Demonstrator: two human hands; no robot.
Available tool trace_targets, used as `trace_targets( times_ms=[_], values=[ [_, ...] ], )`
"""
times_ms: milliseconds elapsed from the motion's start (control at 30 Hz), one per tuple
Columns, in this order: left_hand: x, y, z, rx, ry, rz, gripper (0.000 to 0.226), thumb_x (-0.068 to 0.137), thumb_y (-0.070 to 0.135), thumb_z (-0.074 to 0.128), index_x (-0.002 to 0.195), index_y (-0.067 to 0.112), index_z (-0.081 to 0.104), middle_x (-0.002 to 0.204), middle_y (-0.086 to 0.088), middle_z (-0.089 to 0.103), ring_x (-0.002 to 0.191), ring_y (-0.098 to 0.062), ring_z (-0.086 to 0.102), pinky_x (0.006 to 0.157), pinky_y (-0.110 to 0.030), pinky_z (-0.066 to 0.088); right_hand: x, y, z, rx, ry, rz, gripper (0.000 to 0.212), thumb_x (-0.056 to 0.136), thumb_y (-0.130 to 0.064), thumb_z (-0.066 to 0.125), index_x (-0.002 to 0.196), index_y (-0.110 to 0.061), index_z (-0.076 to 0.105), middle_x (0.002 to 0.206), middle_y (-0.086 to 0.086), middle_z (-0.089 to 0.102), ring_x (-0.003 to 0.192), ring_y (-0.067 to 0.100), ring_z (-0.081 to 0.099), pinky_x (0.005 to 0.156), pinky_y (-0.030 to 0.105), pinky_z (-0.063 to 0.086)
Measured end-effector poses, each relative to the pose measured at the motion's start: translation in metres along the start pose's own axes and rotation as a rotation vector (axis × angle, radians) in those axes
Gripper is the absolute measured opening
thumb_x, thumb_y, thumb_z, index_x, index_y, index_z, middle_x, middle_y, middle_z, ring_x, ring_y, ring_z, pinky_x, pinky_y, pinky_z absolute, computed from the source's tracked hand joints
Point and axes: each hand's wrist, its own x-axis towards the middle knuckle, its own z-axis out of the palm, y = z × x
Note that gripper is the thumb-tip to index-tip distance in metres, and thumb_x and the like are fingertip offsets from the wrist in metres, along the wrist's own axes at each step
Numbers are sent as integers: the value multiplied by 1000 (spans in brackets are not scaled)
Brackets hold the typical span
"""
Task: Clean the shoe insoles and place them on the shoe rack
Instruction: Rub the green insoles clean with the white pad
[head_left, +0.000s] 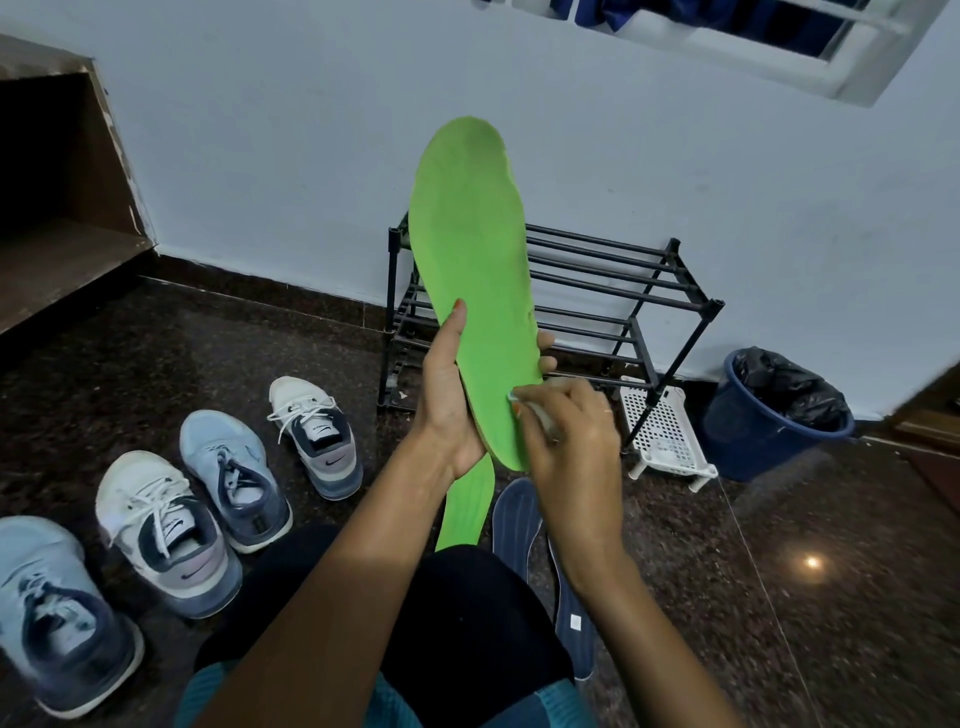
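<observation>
Two jobs: your left hand (445, 397) grips the green insole (467, 234) upright so your right hand (574, 441), pinching a wipe (541, 413), can rub it.

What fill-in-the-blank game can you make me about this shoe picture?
The left hand holds up a ____ insole.
The right hand rubs a pale cloth on the insole's ____ end.
____ shoes stand on the floor.
The bin beside the black shoe rack is ____.

Missing words: green, heel, four, blue.
</observation>
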Motion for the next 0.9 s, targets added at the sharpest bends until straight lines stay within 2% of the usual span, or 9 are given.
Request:
trace_targets(
  times_ms=[67, 133, 267, 367, 433, 667, 767, 833, 900],
  values=[
    [1, -1, -1, -23, 2, 16, 66, 95, 59, 23, 101, 4, 60, 81, -11, 67, 69, -20, 61, 65, -32, 52, -4, 0, 3, -17, -47, -9, 18, 84, -9, 61, 101, -7, 69, 99, 6, 58, 92, 18, 54, 75, 12, 40],
    [2, -1, -3, -44, 2, 37, 71, 93, 63, 21, 101, 4, 60, 82, -11, 66, 69, -21, 61, 67, -34, 50, -5, -2, 3, 69, -66, 11, 24, 85, -11, 56, 104, -5, 68, 101, 7, 57, 94, 19, 54, 78, 24, 46],
    [4, -3, -6, -41, -7, 60, 77, 91, 68, 16, 102, 6, 60, 82, -11, 66, 68, -21, 61, 72, -37, 50, 3, -1, 0, 131, -73, 19, 19, 82, 1, 61, 97, -6, 70, 94, 2, 62, 88, 18, 59, 77, 29, 49],
    [3, -3, -6, -51, -6, 56, 79, 90, 69, 16, 101, 6, 61, 81, -11, 66, 68, -21, 60, 83, -44, 52, 4, -8, 0, 257, -129, 121, 23, 79, 1, 66, 100, -9, 70, 92, -6, 64, 86, -2, 58, 76, 13, 46],
    [2, -3, -5, -79, 0, 44, 80, 89, 71, 18, 101, 4, 61, 81, -12, 65, 67, -21, 59, 81, -43, 55, 0, -13, 0, 297, -181, 106, 22, 78, 1, 67, 98, -8, 71, 90, -3, 64, 83, -10, 55, 72, 4, 40],
    [1, -2, -4, 25, 20, 43, 81, 92, 67, 11, 99, 5, 63, 80, -12, 68, 67, -21, 64, 63, -30, 54, 12, -6, 3, 244, -108, -32, 14, 77, 1, 63, 87, -5, 72, 85, 0, 62, 81, 1, 57, 82, 10, 42],
    [1, -2, -6, 37, 18, 29, 82, 92, 69, 12, 100, 5, 64, 81, -13, 67, 68, -23, 64, 72, -36, 54, 12, -5, 6, 209, -122, -84, 14, 78, -1, 63, 88, -6, 71, 86, 5, 65, 81, 17, 61, 81, 15, 43],
    [0, -2, -6, 19, 10, 12, 84, 90, 71, 14, 102, 4, 63, 83, -14, 66, 70, -24, 63, 80, -41, 51, 8, -3, 4, 226, -150, -98, 13, 77, -4, 64, 87, -7, 72, 86, 4, 66, 81, 18, 62, 77, 25, 46],
    [-1, -1, -5, -21, -3, -4, 84, 90, 72, 15, 102, 3, 62, 83, -14, 64, 69, -23, 60, 78, -41, 53, 1, -3, 0, 260, -200, -100, 13, 77, -7, 64, 87, -8, 72, 85, 4, 67, 82, 17, 62, 74, 30, 47]
  ],
)
